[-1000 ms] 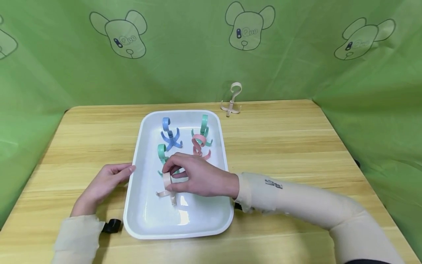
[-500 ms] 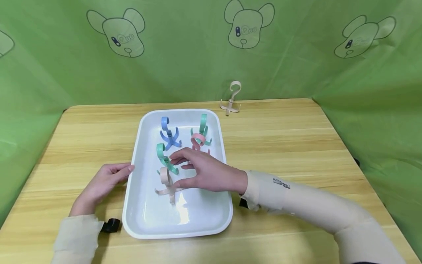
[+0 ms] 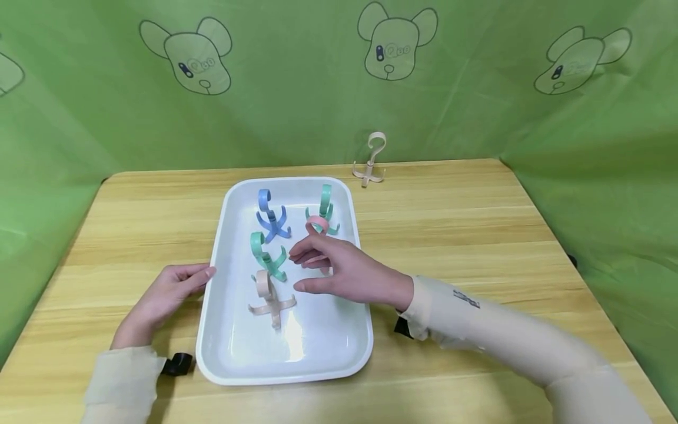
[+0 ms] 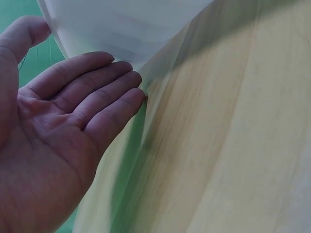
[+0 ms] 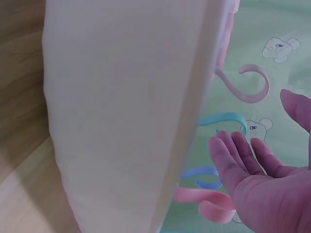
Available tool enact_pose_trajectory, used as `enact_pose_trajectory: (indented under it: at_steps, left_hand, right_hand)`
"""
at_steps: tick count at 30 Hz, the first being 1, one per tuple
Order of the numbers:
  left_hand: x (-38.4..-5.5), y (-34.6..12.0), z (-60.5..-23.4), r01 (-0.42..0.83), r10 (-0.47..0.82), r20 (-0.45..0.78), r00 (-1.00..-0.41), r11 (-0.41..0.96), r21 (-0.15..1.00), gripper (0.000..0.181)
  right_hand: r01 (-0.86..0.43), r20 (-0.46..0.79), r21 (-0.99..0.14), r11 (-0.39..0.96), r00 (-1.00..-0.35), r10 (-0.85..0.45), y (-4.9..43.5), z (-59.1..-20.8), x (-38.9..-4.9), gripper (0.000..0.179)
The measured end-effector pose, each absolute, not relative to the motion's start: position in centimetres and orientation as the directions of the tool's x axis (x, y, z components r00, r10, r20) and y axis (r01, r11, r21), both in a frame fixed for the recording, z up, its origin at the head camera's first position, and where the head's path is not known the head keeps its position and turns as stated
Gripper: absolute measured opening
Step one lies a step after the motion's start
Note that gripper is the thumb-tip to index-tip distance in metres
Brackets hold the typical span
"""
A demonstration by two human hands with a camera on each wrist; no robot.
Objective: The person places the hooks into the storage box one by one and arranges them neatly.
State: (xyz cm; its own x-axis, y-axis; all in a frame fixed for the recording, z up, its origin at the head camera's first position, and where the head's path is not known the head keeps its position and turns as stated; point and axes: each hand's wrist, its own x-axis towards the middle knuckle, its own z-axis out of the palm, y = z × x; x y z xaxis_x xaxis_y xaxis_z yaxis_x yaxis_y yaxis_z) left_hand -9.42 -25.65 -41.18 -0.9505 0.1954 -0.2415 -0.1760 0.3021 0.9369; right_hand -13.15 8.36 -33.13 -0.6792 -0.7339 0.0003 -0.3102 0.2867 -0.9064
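Note:
A beige four-prong hook (image 3: 274, 304) stands on its prongs in the white tray (image 3: 339, 347). My right hand (image 3: 339, 268) hovers over the tray to the right of it, holding nothing, thumb and fingers apart. Behind the beige hook stands a green hook (image 3: 258, 244). A pink hook (image 3: 316, 222) is partly hidden behind the right hand. At the tray's far end are a blue hook (image 3: 272, 225) and another green hook (image 3: 325, 200). My left hand (image 3: 161, 300) holds the tray's left edge, thumb at the rim and fingers (image 4: 104, 82) against the outer wall.
Another beige hook (image 3: 369, 171) stands on the wooden table (image 3: 450, 235) near its back edge, beyond the tray's far right corner. A green curtain (image 3: 296, 118) with printed bear heads surrounds the table's back and sides.
My right hand has let go of the beige hook, opened its fingers and drawn back to the right. The hook stays upright in the tray. My left hand has not moved.

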Motion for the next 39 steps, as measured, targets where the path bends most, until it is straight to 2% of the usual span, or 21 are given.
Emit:
enact_pose_trajectory:
  at_steps: [5, 11, 14, 27, 39]
  left_hand:
    - [-9.4, -25.6, -41.1, -0.178, 0.191, -0.244, -0.951, 0.306, 0.935, 0.05]
    - [-9.4, -25.5, -41.1, -0.185, 0.188, -0.248, -0.95, 0.299, 0.936, 0.05]
    - [-9.2, -25.6, -41.2, -0.191, 0.189, -0.254, -0.949, 0.297, 0.936, 0.049]
    - [-9.5, -25.6, -41.3, -0.179, 0.19, -0.242, -0.952, 0.299, 0.937, 0.049]
    - [-9.5, -25.7, -41.1, -0.173, 0.207, -0.238, -0.949, 0.291, 0.941, 0.047]
  right_hand:
    - [-0.332, 0.005, -0.898, 0.289, -0.665, -0.747, 8.9, -33.2, -13.3, 0.039]
    - [-0.387, 0.066, -0.884, 0.261, -0.657, -0.751, 9.6, -33.4, -13.5, 0.024]
    - [-0.368, 0.068, -0.897, 0.245, -0.663, -0.746, 10.0, -33.6, -13.5, 0.02]
    - [-0.362, 0.081, -0.89, 0.277, -0.724, -0.685, 11.7, -32.7, -13.9, 0.026]
    - [-0.336, 0.084, -0.897, 0.288, -0.767, -0.636, 13.4, -32.5, -14.5, 0.023]
